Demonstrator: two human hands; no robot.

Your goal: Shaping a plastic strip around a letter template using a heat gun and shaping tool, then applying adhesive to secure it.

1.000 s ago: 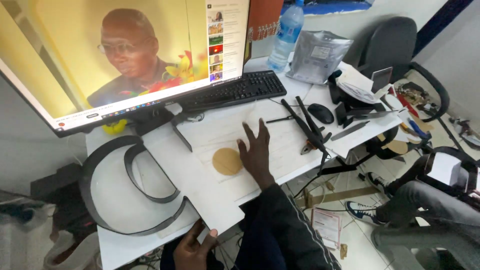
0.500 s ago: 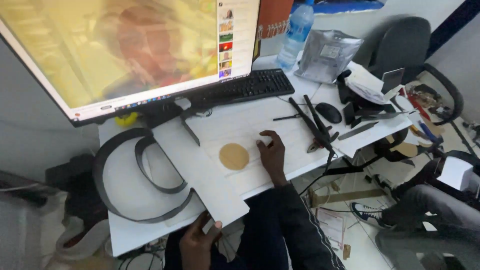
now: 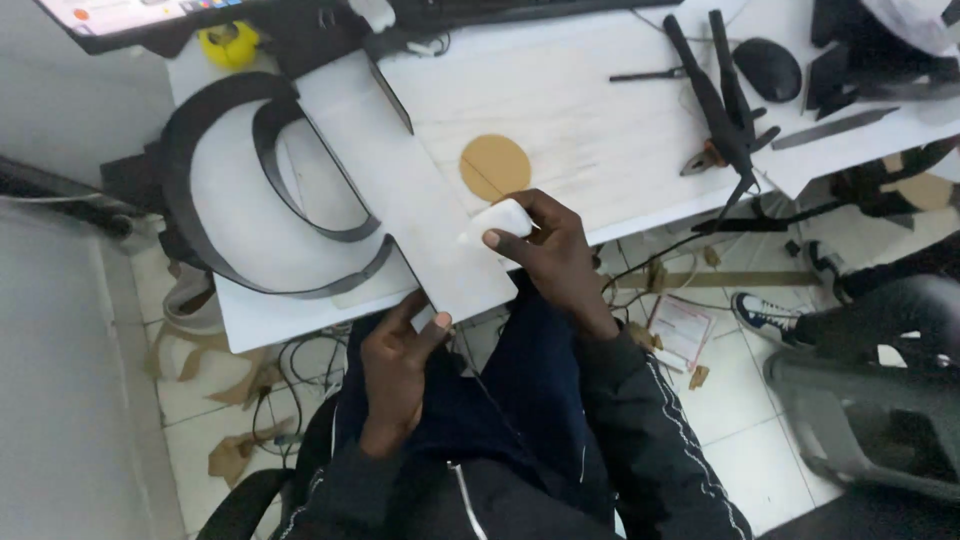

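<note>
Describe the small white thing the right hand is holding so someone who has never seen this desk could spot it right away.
Start at the white desk and find the tan cardboard circle on the pale sheet. Just below it, at the desk's near edge, the right hand pinches a small white block. It is the only small, rounded white lump there; everything around it is flat.

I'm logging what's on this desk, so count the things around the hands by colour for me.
White: 2, the eraser-like block in the right hand, and the long board the left hand steadies.
Black: 3, two curved strips and a mouse.
Tan: 1, a round disc.
Yellow: 1, a small object.
Total: 7.
</note>
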